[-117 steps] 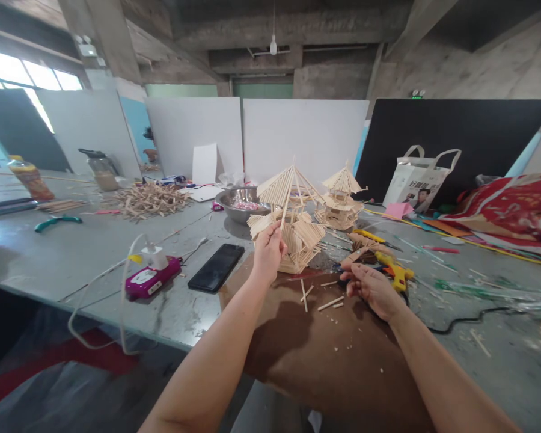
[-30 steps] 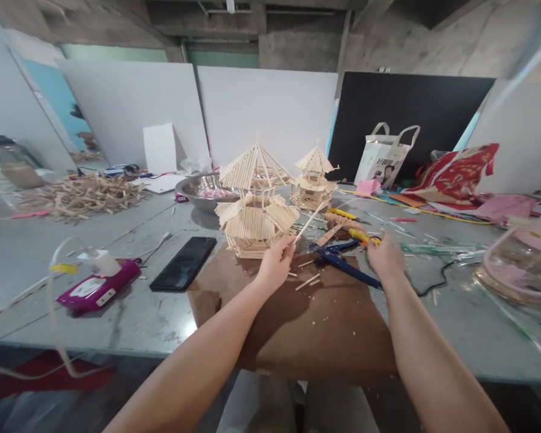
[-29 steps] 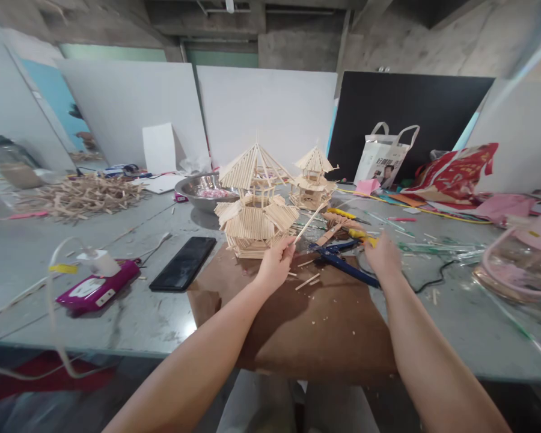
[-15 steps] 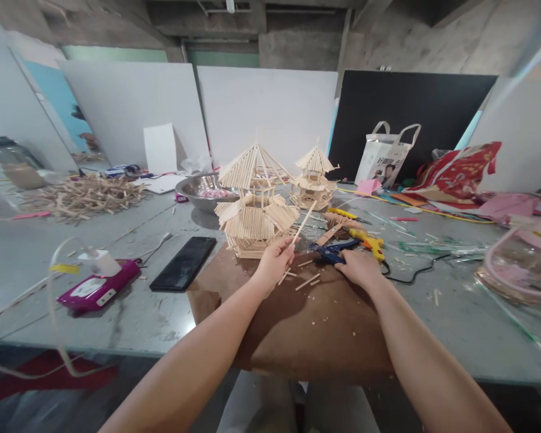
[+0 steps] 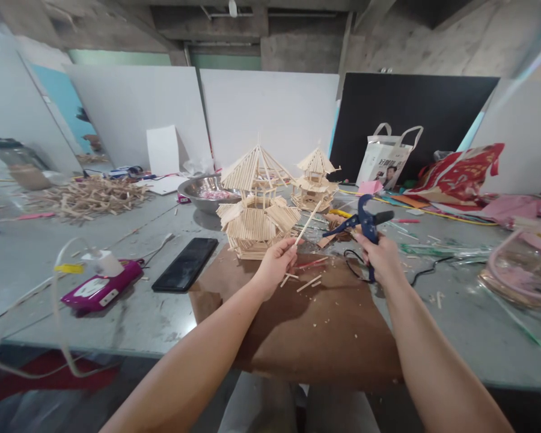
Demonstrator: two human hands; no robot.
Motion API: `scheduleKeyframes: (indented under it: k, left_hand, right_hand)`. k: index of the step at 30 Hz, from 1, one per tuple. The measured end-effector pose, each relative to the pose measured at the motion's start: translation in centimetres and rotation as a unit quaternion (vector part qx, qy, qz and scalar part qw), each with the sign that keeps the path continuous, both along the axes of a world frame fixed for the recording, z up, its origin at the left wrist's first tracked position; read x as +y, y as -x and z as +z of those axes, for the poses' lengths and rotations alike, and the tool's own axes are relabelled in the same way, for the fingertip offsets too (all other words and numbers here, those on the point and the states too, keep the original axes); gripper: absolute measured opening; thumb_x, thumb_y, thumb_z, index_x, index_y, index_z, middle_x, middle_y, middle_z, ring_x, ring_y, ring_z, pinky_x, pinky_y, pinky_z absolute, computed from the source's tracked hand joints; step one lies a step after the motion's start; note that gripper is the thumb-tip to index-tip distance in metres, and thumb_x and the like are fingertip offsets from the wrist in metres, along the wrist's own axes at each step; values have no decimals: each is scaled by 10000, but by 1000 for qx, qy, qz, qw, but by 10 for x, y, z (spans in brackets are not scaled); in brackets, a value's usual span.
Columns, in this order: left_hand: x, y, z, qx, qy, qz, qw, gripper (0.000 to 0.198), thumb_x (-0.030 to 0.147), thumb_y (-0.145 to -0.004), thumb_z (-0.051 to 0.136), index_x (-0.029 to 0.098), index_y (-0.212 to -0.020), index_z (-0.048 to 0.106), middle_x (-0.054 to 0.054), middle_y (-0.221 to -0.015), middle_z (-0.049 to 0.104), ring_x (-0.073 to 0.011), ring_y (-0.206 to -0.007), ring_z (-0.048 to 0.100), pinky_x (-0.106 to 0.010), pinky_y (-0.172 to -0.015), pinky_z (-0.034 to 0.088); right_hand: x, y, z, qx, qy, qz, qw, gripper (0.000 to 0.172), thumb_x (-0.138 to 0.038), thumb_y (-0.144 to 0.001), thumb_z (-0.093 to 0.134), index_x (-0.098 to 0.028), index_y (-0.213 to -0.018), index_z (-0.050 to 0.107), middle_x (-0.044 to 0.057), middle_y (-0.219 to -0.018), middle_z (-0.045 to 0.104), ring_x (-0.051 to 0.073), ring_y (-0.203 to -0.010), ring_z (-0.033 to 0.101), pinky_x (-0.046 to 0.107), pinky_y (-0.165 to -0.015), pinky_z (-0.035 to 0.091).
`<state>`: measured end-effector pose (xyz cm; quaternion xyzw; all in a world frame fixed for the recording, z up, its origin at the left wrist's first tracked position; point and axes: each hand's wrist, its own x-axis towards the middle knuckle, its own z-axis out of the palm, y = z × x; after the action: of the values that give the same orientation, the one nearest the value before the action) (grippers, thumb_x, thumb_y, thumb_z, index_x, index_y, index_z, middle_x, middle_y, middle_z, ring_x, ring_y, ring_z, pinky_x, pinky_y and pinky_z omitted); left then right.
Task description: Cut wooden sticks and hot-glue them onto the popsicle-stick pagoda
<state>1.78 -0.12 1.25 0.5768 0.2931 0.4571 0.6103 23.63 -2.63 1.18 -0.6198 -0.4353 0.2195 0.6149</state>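
In my left hand a thin wooden stick is pinched, slanting up and right in front of the larger stick pavilion. My right hand is wrapped round a blue hand cutter, raised over the right side of the brown board. The cutter has a curved upper jaw, a black part and a long blue arm pointing left. Beneath my left hand lie short cut sticks and a red piece. Behind the larger model stands a smaller stick pavilion.
On the left are a phone, a purple power strip with cables and a heap of wooden sticks. A metal bowl sits behind the larger pavilion. At right stand a white bag and a clear pink-rimmed container.
My right hand has lifted the blue cutter off the board and moved it up and right, turning it upright. My left hand holds the stick almost unmoved.
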Motion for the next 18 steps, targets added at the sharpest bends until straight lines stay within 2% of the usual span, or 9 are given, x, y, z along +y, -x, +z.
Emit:
scheduleKeyframes:
  k: [2,4,7,10,14,16,18]
  left_hand:
    - [1,-1,-2,0,-25,17,1000,299,326,-705,532,129,-929,552,88,-423,321,-31,-398,283,-167,-427,260]
    - [2,-2,-3,0,-39,34,999,302,320,-707,527,129,-939,555,85,-431,335,-35,-416,303,-176,-464,298]
    - [1,-1,-2,17,-65,72,995,317,326,-719,506,131,-965,556,77,-447,362,-35,-406,296,-177,-437,271]
    - [0,0,0,39,-97,107,989,321,322,-727,495,134,-979,562,66,-458,384,-37,-405,301,-176,-416,252]
    - [-1,0,0,19,-93,107,990,341,336,-728,492,151,-1007,556,66,-465,379,-45,-429,326,-180,-465,333]
    - [0,0,-2,14,-85,98,991,349,345,-725,497,156,-1013,552,68,-461,374,-48,-429,337,-183,-471,351]
    - [0,-1,-3,23,-78,88,993,344,344,-720,505,161,-1007,552,66,-463,384,-47,-423,353,-173,-445,334]
  right_hand:
    - [-3,2,3,140,-6,74,987,243,-371,-610,596,-195,-760,522,-101,-374,350,68,-287,305,202,-319,249]
    - [-6,4,6,234,-2,150,960,206,-333,-598,620,-197,-660,479,-101,-380,352,51,-278,288,186,-296,231]
    - [-11,6,8,286,25,254,924,277,-315,-609,631,-185,-539,397,-87,-377,366,40,-286,310,173,-292,247]
    - [-13,8,6,300,46,327,895,254,-298,-639,621,-174,-557,415,-79,-406,390,36,-308,333,164,-304,269]
    - [-12,13,3,323,59,328,886,157,-263,-645,603,-184,-733,500,-74,-487,430,39,-335,339,163,-310,286]
    - [-11,16,4,312,46,305,899,190,-267,-634,591,-193,-791,513,-63,-521,460,58,-360,377,186,-331,331]
    - [-11,19,4,283,27,284,916,206,-283,-637,561,-197,-818,516,-19,-624,546,100,-460,486,230,-417,414]
